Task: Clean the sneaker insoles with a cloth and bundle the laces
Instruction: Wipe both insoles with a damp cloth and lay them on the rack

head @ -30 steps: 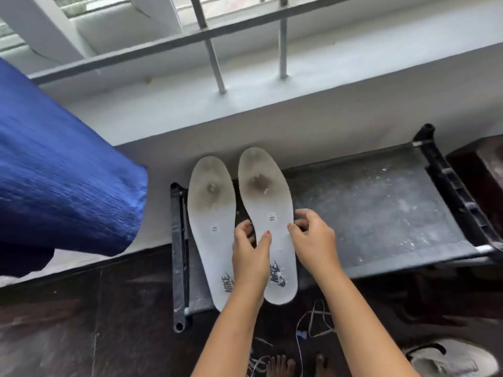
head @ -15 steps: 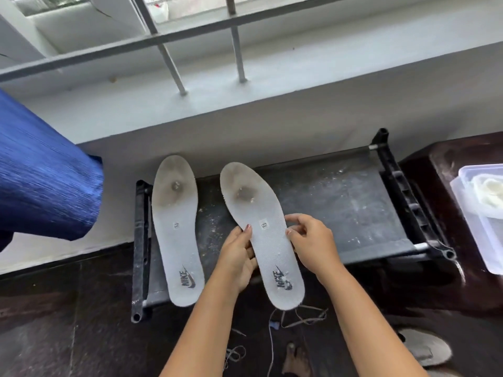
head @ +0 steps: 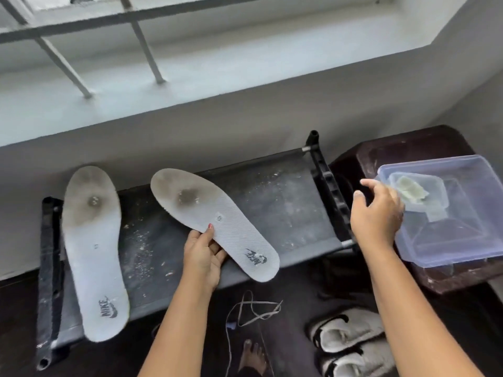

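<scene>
Two dirty white insoles lie on a low black rack (head: 285, 202). The left insole (head: 92, 248) lies flat by the rack's left bar. My left hand (head: 202, 254) grips the edge of the right insole (head: 215, 221), thumb on top, and the insole is tilted with its heel toward me. My right hand (head: 377, 213) hovers open, fingers spread, at the rim of a clear plastic box (head: 462, 240). A pale cloth (head: 411, 190) lies inside that box. A loose grey lace (head: 255, 311) is on the dark floor below the rack.
The plastic box sits on a dark brown stool (head: 408, 151) right of the rack. A pair of white sneakers (head: 351, 346) stands on the floor at the lower right. My bare foot (head: 251, 357) is beside the lace. A grey ledge with window bars (head: 152, 63) runs behind.
My right hand let go of the right insole and moved right to the plastic box. My left hand keeps the insole, now angled more. The view swung right.
</scene>
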A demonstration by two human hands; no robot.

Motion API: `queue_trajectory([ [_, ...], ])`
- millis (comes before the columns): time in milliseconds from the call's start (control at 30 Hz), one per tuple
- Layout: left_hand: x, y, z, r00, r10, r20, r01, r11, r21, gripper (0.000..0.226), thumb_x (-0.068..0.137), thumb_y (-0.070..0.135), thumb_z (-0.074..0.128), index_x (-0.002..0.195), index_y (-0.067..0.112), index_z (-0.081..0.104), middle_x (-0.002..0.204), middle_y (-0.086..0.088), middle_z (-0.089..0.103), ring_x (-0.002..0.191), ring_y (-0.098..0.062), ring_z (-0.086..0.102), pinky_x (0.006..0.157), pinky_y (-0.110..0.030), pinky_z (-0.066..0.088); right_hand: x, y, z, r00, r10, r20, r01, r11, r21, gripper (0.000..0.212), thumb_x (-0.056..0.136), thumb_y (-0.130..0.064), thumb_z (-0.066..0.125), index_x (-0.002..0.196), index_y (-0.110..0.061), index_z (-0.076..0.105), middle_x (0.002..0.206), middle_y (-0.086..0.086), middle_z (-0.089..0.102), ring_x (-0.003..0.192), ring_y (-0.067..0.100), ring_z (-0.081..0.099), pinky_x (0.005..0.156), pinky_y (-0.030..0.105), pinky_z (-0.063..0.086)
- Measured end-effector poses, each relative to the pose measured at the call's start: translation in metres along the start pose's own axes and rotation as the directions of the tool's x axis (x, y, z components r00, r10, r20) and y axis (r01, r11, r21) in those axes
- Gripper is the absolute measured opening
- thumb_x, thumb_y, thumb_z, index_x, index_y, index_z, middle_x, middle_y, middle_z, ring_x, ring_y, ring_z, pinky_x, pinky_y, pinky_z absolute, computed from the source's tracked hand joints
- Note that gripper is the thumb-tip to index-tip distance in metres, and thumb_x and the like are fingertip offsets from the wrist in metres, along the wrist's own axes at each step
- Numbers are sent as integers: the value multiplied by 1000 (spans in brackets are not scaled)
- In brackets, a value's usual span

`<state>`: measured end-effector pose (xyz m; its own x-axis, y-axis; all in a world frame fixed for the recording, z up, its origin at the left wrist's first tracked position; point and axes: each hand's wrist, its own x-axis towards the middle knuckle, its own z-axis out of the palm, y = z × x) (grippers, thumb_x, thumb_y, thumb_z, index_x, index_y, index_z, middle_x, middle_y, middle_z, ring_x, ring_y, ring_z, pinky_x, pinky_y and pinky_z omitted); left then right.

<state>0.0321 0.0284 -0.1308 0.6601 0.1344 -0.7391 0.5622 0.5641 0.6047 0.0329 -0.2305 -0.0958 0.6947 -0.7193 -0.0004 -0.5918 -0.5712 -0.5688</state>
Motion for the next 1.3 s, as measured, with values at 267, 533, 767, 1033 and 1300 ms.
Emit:
queue_trajectory([
  [267,6,-26,43,998,49,45,-52,995,89,18,98,8,44,93,21,56,92,0,66,81,-14,64,54,-24,57,76,48,-15,964,264,-18,-257,919,-300,45,94,-42,35,128,-19,53,144,7,40,131,31,31,109,49,16],
  [533,12,-30,43,997,73,25,-75,991,110,19,98,8,44,94,22,57,93,0,66,78,-12,65,53,-23,56,84,63,-4,958,278,72,-233,898,-375,60,96,-53,19,117,-19,63,126,8,59,130,30,36,110,57,8],
  [767,11,-30,44,996,80,31,-83,991,105,20,98,8,43,92,21,57,93,0,65,71,-8,67,54,-24,57,75,61,-13,981,195,-14,-193,950,-246,49,98,-45,31,115,-12,64,136,3,53,135,24,35,113,56,1],
  [1033,7,-27,48,998,66,3,-66,991,114,17,98,7,43,93,18,55,95,-4,65,84,-17,63,54,-25,58,32,29,-7,995,-63,-75,54,992,-116,37,96,-28,46,128,-13,55,146,1,42,133,18,39,112,55,-1],
  [1300,1,-24,51,999,43,-16,-41,991,124,13,98,9,45,94,18,54,96,-4,65,83,-17,64,53,-25,57,-22,-22,9,974,-220,48,207,958,199,37,91,-12,56,128,-12,57,140,0,50,127,13,46,114,43,12],
])
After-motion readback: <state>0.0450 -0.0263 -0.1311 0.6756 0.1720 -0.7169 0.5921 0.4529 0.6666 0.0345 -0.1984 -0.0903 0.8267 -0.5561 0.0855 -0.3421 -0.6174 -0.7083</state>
